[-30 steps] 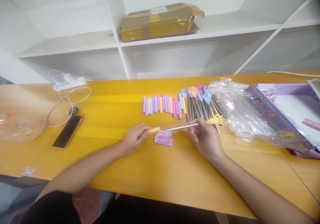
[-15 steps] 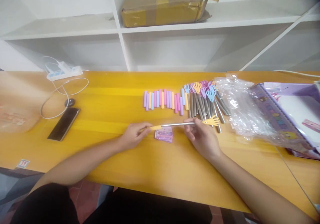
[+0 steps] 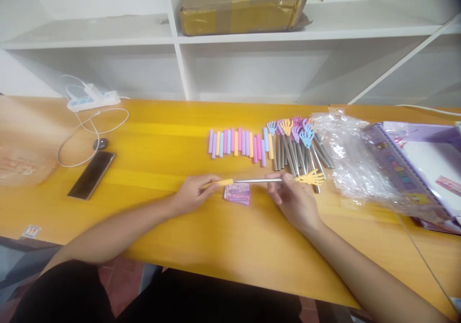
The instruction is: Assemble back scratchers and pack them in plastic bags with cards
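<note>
Far left of the yellow table point(image 3: 201, 246): translucent plastic bag point(image 3: 27, 167), with a small sticker point(image 3: 31, 231) at the near edge. Next, white power strip point(image 3: 94, 101) at the back, white cable point(image 3: 72, 140) looped in front of it; dark phone point(image 3: 91, 175) lying slantwise, round dark object point(image 3: 101, 143) just beyond its far end. Left hand point(image 3: 192, 193): thumb and fingers pinched narrow on an orange-yellow sleeve point(image 3: 226, 182), raised over the table, its free end pointing right. Behind it, a row of coloured sleeves point(image 3: 236, 142) in purple, yellow, blue and pink, roughly side by side. Below the sleeve's free end, a small stack of pink-purple cards point(image 3: 237, 196) on the table. A metal rod point(image 3: 252, 180) meets the sleeve end to end, nearly in line; depth of any insertion cannot be told. Right hand point(image 3: 295, 200): fingers closed around the rod near its yellow hand-shaped head point(image 3: 311, 177), which projects to the right. Behind this hand, a heap of similar rods point(image 3: 291, 152) with coloured heads. Further right, crumpled clear wrap point(image 3: 355, 159), then an open purple box point(image 3: 396, 169), wrap against its side.
</note>
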The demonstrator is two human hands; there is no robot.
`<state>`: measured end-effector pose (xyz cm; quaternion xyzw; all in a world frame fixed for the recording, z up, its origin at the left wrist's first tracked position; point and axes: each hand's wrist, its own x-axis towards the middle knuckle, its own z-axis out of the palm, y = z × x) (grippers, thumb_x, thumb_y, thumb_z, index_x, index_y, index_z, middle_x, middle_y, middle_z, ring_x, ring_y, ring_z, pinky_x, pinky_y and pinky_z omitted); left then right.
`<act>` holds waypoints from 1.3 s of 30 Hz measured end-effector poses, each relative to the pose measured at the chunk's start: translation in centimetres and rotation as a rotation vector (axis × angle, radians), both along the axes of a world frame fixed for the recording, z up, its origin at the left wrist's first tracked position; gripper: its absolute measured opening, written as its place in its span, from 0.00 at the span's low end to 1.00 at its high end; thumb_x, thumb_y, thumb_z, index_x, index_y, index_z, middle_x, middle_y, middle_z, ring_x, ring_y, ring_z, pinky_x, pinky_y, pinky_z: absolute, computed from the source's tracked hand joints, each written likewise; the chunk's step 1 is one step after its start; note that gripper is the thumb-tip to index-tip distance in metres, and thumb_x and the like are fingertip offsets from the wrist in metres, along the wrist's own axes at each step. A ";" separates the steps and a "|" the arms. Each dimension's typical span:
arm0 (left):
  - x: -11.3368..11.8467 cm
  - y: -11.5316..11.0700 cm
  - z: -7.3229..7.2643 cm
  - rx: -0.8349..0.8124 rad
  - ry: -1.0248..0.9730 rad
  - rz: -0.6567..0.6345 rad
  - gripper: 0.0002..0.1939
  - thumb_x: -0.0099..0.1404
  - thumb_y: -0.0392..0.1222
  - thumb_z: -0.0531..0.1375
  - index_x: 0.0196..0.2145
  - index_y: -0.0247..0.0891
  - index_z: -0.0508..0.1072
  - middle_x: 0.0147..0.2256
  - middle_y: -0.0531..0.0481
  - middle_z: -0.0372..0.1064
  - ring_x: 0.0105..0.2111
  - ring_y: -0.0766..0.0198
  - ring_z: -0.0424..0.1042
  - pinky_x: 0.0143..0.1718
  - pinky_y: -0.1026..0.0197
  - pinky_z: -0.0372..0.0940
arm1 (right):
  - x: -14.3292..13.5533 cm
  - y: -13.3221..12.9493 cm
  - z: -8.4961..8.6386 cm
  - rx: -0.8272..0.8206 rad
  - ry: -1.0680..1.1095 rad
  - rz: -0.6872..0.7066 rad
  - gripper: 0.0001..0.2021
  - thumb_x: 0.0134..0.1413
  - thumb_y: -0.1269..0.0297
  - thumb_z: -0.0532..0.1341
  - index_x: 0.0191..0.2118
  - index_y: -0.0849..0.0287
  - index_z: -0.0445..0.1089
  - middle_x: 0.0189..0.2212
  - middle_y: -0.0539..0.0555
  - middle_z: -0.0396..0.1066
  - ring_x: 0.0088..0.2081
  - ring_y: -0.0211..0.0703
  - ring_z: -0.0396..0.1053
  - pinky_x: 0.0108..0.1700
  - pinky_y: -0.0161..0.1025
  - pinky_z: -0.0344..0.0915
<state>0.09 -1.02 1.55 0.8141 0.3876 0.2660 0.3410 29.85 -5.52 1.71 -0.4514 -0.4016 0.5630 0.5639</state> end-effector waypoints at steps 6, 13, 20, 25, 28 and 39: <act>-0.5 0.2 -0.7 0.149 0.034 -0.074 0.19 0.78 0.52 0.55 0.52 0.42 0.80 0.46 0.48 0.83 0.44 0.60 0.82 0.49 0.62 0.73 | 0.1 -0.2 0.2 -0.019 -0.008 0.042 0.19 0.61 0.43 0.66 0.36 0.56 0.79 0.25 0.51 0.70 0.20 0.34 0.58 0.23 0.38 0.55; -0.7 0.6 -0.8 0.208 0.037 -0.111 0.19 0.79 0.51 0.54 0.57 0.46 0.80 0.45 0.49 0.83 0.42 0.61 0.82 0.46 0.62 0.73 | 0.1 0.0 0.5 -0.040 -0.042 0.090 0.21 0.61 0.41 0.65 0.40 0.55 0.80 0.26 0.52 0.69 0.22 0.37 0.59 0.25 0.40 0.57; -0.4 0.6 0.2 0.099 -0.051 -0.048 0.19 0.79 0.52 0.55 0.54 0.45 0.82 0.40 0.49 0.83 0.37 0.62 0.81 0.42 0.63 0.73 | 2.6 1.5 1.1 -0.055 0.145 -0.109 0.21 0.61 0.40 0.59 0.41 0.52 0.79 0.31 0.51 0.66 0.22 0.34 0.54 0.21 0.37 0.50; -0.4 0.7 0.1 0.108 -0.030 -0.038 0.18 0.78 0.51 0.56 0.53 0.44 0.83 0.35 0.50 0.82 0.31 0.65 0.78 0.37 0.64 0.70 | 3.9 2.4 1.1 -0.040 0.108 -0.202 0.16 0.58 0.46 0.64 0.37 0.54 0.75 0.31 0.50 0.64 0.22 0.33 0.55 0.19 0.33 0.45; -0.5 0.8 0.0 0.133 -0.010 -0.040 0.18 0.78 0.51 0.56 0.52 0.44 0.83 0.35 0.50 0.81 0.31 0.65 0.77 0.36 0.64 0.69 | 4.0 2.4 0.8 -0.006 -0.005 -0.190 0.17 0.60 0.46 0.63 0.34 0.55 0.73 0.29 0.51 0.64 0.22 0.34 0.57 0.20 0.34 0.48; -1.0 1.3 -0.8 0.315 0.005 -0.094 0.18 0.79 0.50 0.56 0.52 0.41 0.82 0.34 0.50 0.82 0.33 0.66 0.80 0.39 0.66 0.71 | 4.1 2.0 0.2 0.094 -0.166 -0.150 0.15 0.63 0.48 0.64 0.34 0.55 0.73 0.29 0.52 0.67 0.27 0.38 0.63 0.22 0.34 0.57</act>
